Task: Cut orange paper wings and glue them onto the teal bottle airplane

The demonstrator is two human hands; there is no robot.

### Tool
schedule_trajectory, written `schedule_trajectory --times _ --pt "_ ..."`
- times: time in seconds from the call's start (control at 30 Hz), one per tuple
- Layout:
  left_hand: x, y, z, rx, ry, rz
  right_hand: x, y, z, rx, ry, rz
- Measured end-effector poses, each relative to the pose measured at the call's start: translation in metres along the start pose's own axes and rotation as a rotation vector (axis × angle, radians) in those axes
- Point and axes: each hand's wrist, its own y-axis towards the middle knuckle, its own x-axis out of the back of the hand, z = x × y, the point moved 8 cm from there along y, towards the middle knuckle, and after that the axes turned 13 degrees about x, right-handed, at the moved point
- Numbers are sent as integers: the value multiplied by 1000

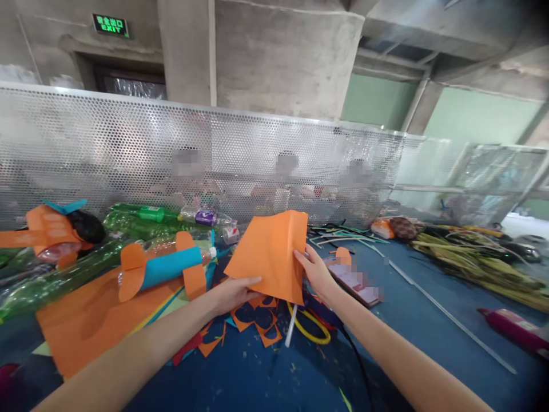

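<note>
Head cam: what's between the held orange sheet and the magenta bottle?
Head view, left to right: right hand, phone-like slab, then a long pale strip on the blue tabletop.

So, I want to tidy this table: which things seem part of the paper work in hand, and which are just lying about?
Likely part of it:
orange sheet, held by the left hand and right hand
bottle wrapped in blue and orange, perhaps a similar piece

Apparently just lying about:
phone
magenta bottle
yellow loop

The orange sheet [269, 252] partly hides the left hand [234, 294] from view.
</note>
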Motion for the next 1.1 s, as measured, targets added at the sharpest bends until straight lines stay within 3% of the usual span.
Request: schedule_trajectory --times 0.3,0.47,0.77,0.97,1.1 --pt "9 -1 0 2 -3 -190 10 9 15 84 -93 -12" --pt "9 -3 -1 -69 7 -226 0 5 30 156 -106 48" --pt "-27 -30 0 -103 16 -255 -24 -6 44 233 -63 108" --pt "-5 -49 10 -147 107 -470 -30 -11 31 200 -141 156" --pt "5 -56 13 -193 87 -508 -34 -14 24 146 -183 186"
